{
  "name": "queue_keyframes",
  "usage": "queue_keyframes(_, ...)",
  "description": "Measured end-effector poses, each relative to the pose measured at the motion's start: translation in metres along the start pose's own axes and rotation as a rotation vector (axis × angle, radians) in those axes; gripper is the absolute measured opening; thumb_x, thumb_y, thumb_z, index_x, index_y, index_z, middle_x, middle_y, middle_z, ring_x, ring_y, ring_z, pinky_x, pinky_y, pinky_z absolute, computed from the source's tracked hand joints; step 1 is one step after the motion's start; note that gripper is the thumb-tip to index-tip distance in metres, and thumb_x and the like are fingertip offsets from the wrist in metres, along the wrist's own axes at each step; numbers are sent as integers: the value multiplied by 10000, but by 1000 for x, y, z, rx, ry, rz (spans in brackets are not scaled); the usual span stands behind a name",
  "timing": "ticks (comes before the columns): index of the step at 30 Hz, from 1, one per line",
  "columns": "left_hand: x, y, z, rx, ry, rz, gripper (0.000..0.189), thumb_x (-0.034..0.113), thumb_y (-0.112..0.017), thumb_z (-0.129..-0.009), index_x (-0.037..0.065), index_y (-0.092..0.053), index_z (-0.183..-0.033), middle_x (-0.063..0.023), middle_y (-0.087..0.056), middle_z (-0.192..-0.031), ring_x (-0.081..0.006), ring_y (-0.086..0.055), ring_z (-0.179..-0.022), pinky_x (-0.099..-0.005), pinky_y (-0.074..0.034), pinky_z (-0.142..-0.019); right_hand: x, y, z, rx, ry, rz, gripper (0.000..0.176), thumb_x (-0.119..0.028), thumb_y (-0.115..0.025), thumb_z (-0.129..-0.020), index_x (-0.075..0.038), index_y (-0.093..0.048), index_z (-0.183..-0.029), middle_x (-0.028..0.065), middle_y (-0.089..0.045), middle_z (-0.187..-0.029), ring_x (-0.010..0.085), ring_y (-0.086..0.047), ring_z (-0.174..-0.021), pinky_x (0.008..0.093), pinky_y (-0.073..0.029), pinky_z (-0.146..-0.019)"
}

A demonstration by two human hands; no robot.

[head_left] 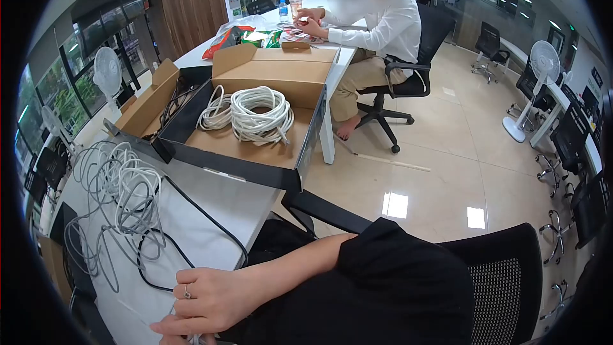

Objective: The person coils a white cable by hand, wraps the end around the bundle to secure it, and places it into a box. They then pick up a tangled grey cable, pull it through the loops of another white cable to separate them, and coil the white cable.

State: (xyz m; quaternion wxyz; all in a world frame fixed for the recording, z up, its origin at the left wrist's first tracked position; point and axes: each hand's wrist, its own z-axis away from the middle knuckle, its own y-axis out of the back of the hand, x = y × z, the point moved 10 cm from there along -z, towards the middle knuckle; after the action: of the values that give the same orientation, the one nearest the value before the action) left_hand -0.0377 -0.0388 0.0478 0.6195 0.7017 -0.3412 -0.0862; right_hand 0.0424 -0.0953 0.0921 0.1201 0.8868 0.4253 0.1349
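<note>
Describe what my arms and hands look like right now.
Only the right arm shows. A loose black sleeve covers it to about the elbow; the forearm is bare. The right hand wears a thin ring with a small stone on one finger. No glove, watch or bracelet shows. The left hand is out of view.

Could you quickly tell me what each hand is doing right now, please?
Right hand: loosely curled at the table edge, near the cables; a grip cannot be told.
Left hand: cannot be told; barely in view, if at all.
</note>
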Motion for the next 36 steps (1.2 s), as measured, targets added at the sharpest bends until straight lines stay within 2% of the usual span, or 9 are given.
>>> queue_keyframes(2,-1,22,3,298,-36,118,395,187,-662,-695,-30,-488,-975,-162,-586,-875,-316,-549,-664,-371,-431,-580,4,-6,1,-76,-49,-50,564,-189,-580,-667,32,-435,-1166,29,-438,-602,171,-433,-488,293,-317,-508)
queue_keyframes(6,-17,25,-1,371,-84,212,496,213,-681,-698,-41,-427,-1041,-173,-594,-897,-271,-555,-665,-335,-442,-590,7,-18,6,-253,-146,-258,616,-144,-565,-690,102,-362,-1217,53,-454,-625,179,-444,-494,301,-331,-495)
queue_keyframes(9,45,38,-3,409,-420,-326,639,283,-683,-724,-40,-317,-1137,-189,-589,-945,-215,-564,-645,-271,-457,-529,12,-15,2,-228,-301,-648,539,-126,-568,-678,53,-418,-1163,78,-470,-628,214,-494,-528,319,-355,-502)
queue_keyframes(11,26,56,14,825,-458,169,659,360,-657,-745,-33,-309,-1143,-209,-581,-951,-177,-551,-599,-214,-438,-429,12,-17,4,-265,-363,-666,379,-184,-548,-759,-23,-499,-1098,78,-547,-743,226,-544,-607,318,-398,-527)
queue_keyframes(17,13,54,28,945,-740,430,724,374,-649,-751,-11,-218,-1187,-286,-479,-1082,-201,-539,-562,-193,-430,-382,19,-28,10,-343,-484,-779,289,-281,-566,-821,-62,-574,-1009,117,-617,-772,265,-587,-632,312,-438,-510)
queue_keyframes(21,-28,36,36,983,-700,400,714,371,-638,-761,-7,-198,-1178,-253,-468,-1067,-239,-551,-629,-202,-456,-435,21,-36,16,-437,-606,-964,279,-271,-568,-828,-43,-551,-987,116,-615,-746,228,-596,-614,315,-448,-525)
queue_keyframes(25,8,33,39,1033,-693,-171,666,373,-642,-758,4,-243,-1143,-170,-500,-955,-270,-554,-740,-264,-484,-535,18,-39,19,-373,-652,-1161,249,-243,-556,-839,-46,-527,-989,116,-611,-740,204,-595,-608,303,-454,-526)
queue_keyframes(27,20,39,41,1018,-735,-144,651,382,-650,-749,8,-274,-1127,-149,-504,-935,-275,-555,-770,-295,-486,-558,10,-62,39,-544,-938,-1459,302,-277,-573,-824,-61,-495,-1018,123,-612,-772,220,-600,-635,296,-467,-539)
queue_keyframes(36,23,63,7,710,-449,118,405,340,-652,-743,-6,-541,-921,-120,-593,-830,-286,-579,-800,-327,-465,-641,25,-34,20,-71,-597,-1143,202,-105,-537,-712,0,-517,-883,61,-521,-590,184,-508,-481,263,-353,-457)
